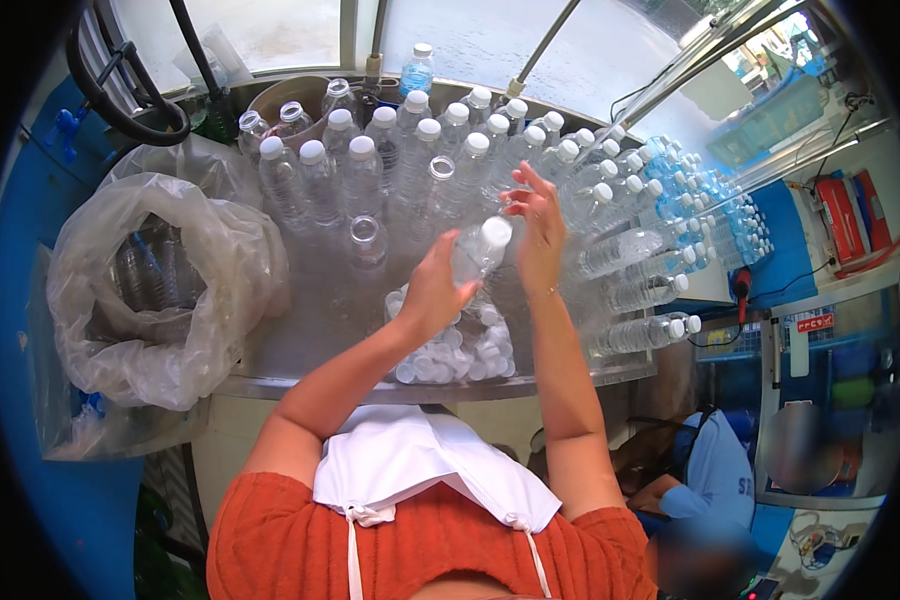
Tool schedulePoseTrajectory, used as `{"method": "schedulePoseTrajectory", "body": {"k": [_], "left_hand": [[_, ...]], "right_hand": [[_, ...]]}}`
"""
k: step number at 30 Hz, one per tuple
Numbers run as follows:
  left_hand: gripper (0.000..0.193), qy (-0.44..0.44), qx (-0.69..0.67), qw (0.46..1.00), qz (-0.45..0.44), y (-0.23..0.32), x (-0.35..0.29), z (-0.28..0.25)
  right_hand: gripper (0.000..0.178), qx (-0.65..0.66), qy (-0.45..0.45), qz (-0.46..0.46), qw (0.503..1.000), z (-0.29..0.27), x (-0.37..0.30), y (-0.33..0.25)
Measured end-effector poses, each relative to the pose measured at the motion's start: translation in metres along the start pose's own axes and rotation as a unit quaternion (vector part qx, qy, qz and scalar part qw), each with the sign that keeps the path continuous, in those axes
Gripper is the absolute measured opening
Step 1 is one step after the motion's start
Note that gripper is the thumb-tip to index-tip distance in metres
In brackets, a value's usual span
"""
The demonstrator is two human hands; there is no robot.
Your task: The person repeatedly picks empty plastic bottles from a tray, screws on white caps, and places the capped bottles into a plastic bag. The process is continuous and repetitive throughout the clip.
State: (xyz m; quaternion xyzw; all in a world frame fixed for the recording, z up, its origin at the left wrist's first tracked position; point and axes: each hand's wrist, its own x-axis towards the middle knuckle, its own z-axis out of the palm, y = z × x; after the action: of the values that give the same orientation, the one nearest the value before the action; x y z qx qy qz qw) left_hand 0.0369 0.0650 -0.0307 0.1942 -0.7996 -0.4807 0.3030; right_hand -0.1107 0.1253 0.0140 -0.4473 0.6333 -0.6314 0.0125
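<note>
Closest to the camera is your own chest, an orange ribbed top with a white cloth (425,465) tied over it, and from there both bare forearms reach up over a steel counter (300,330). Your left hand (432,292) has its fingers clenched around the body of a small clear plastic bottle (478,250), held tilted above the counter, its white cap pointing up and to the right. Your right hand (536,225) is at the cap end, fingers spread and released, palm beside the cap; whether it touches the cap I cannot tell. Just below the held bottle lies a heap of loose white caps (455,345). Behind it stand many upright bottles (390,150), most capped, a few open. To the right, filled bottles lie stacked on their sides (640,260). A large clear plastic bag (150,290) sits at the left. The bottle looks thin-walled and filled, so it likely has some weight, dents under a hard squeeze and may be slippery; the ribbed middle of the body seems the best place to hold it.
</note>
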Motion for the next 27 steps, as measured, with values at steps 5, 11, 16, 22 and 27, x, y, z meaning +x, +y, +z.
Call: {"method": "schedulePoseTrajectory", "body": {"k": [5, 11, 16, 22, 27], "left_hand": [[0.071, -0.07, -0.057, 0.996, -0.019, 0.004, -0.059, -0.064], [0.064, 0.068, -0.003, 0.988, -0.137, -0.052, -0.076, -0.144], [0.069, 0.235, 0.073, 0.967, -0.07, -0.12, -0.038, -0.15], [0.074, 0.247, 0.128, 0.959, -0.057, -0.152, -0.026, -0.146], [0.077, 0.142, 0.322, 0.926, -0.137, -0.111, -0.053, -0.156]], "right_hand": [[0.069, -0.275, -0.051, -0.017, 0.96, 0.066, -0.001, 0.023], [0.069, -0.217, 0.084, 0.102, 0.967, -0.011, -0.006, 0.046], [0.069, -0.24, -0.026, 0.119, 0.963, -0.054, -0.001, 0.062], [0.071, -0.135, -0.046, 0.107, 0.984, -0.061, 0.009, 0.06], [0.07, -0.22, -0.029, 0.107, 0.969, -0.063, 0.015, 0.047]]}}
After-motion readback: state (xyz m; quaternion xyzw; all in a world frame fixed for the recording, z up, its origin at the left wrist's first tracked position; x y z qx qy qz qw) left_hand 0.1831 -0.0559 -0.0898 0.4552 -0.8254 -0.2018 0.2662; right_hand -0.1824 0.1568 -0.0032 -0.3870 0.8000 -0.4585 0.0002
